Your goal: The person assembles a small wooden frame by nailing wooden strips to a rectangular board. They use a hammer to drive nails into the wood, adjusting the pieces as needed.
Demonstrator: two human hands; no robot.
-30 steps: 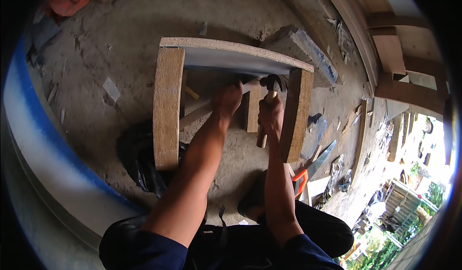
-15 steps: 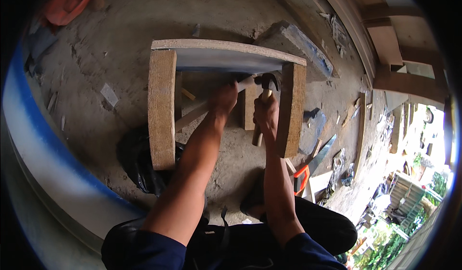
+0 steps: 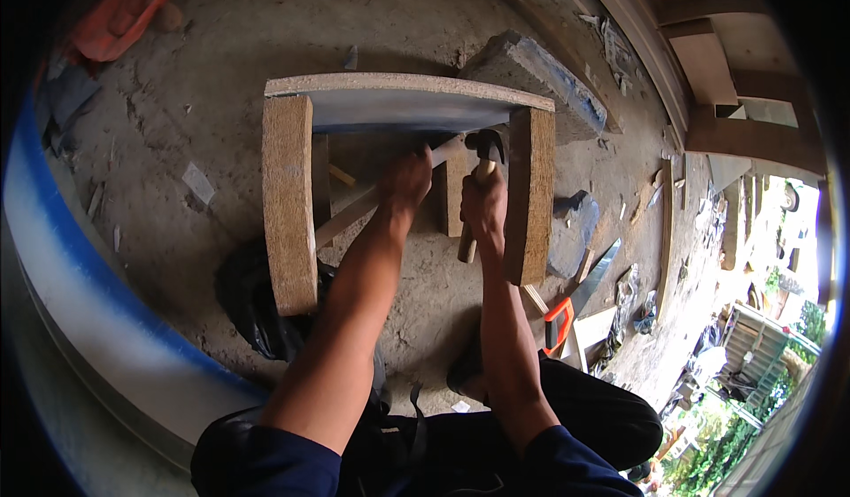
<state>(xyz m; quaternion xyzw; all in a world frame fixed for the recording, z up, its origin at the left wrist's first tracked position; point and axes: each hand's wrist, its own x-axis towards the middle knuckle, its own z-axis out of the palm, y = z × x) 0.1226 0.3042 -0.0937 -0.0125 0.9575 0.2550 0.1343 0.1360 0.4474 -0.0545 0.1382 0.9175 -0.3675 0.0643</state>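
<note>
Before me stands a small wooden frame, its thick left post [image 3: 289,205] and right post [image 3: 529,196] joined by a board [image 3: 407,84] along the far side. My left hand [image 3: 407,180] is closed around a thin wooden strip [image 3: 345,218] that slants across inside the frame; whether a nail is also in the fingers is hidden. My right hand [image 3: 484,200] grips the wooden handle of a claw hammer [image 3: 489,146]. The dark hammer head is beside the strip's far end, near the right post. Behind the strip shows a shorter wooden post [image 3: 454,198].
A handsaw [image 3: 595,276] with an orange handle lies right of the frame. Beyond the right post rests a concrete block [image 3: 540,81]. A black plastic bag [image 3: 252,298] sits by the left post. A blue-and-white curved panel [image 3: 106,293] runs along the left; an orange bag [image 3: 119,19] lies far left.
The frame appears slightly farther left in the view. The hammer head has turned a little and both hands look steadier, keeping their holds.
</note>
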